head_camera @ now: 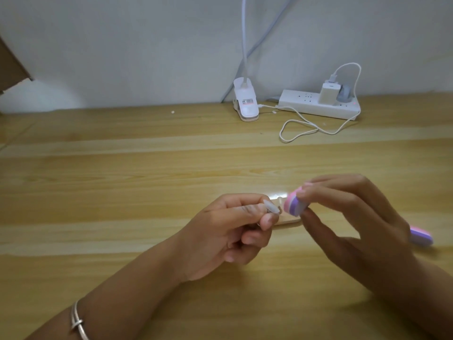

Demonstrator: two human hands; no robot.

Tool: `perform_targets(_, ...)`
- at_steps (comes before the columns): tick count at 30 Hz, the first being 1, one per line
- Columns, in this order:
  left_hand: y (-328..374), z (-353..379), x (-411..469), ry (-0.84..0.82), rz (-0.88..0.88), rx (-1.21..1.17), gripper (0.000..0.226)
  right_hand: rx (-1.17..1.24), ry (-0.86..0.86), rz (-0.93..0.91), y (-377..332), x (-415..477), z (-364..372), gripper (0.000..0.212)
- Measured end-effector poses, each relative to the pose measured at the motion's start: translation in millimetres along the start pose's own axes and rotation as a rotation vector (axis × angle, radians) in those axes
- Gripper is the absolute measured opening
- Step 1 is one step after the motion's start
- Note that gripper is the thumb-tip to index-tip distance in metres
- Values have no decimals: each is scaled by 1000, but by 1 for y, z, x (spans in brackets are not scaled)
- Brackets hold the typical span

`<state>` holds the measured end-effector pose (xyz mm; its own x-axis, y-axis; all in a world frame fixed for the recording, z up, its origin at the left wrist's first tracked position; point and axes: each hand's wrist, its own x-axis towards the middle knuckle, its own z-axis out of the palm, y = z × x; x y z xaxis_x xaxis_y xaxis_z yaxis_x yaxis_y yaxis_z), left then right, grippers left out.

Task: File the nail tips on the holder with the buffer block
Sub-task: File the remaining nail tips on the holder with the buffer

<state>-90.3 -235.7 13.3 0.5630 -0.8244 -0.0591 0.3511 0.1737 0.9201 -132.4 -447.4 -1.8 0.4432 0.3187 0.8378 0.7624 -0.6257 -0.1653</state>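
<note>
Left hand [228,231] fingers [267,220] pinch the nail tip [271,207] above the worktop [147,192], right hand [348,217] fingers grip the buffer block [293,204] just beside it; excess stroke pressure could flick the tip loose.

The buffer block [294,204] is banded in pink, purple and white; the nail tip [270,207] is milky clear. Pale streaked wood grain is shown by the table [147,168].

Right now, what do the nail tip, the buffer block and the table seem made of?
The nail tip is translucent and glossy, likely plastic. The buffer block shows matte pink and purple layers, probably foam. The table has wood grain with a sheen: wood or laminate.
</note>
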Motion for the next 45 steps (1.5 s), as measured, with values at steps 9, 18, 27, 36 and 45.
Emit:
perform_targets(9,0,-3,0,-62,-60,-31,24,27,-29,-27,6,-6,2,31)
perform_targets(18,0,-3,-1,-108,-80,-88,22,41,-16,-1,6,-7,1,33)
perform_targets(27,-1,-2,-1,-74,-59,-66,22,19,-32,2,4,-3,-1,29)
perform_targets(36,-1,-3,-1,-13,-8,-47,23,-84,-45,-5,1,-3,0,36)
perform_targets(45,-3,-3,1,33,-31,11,22,-49,-48,25,2,-5,3,27)
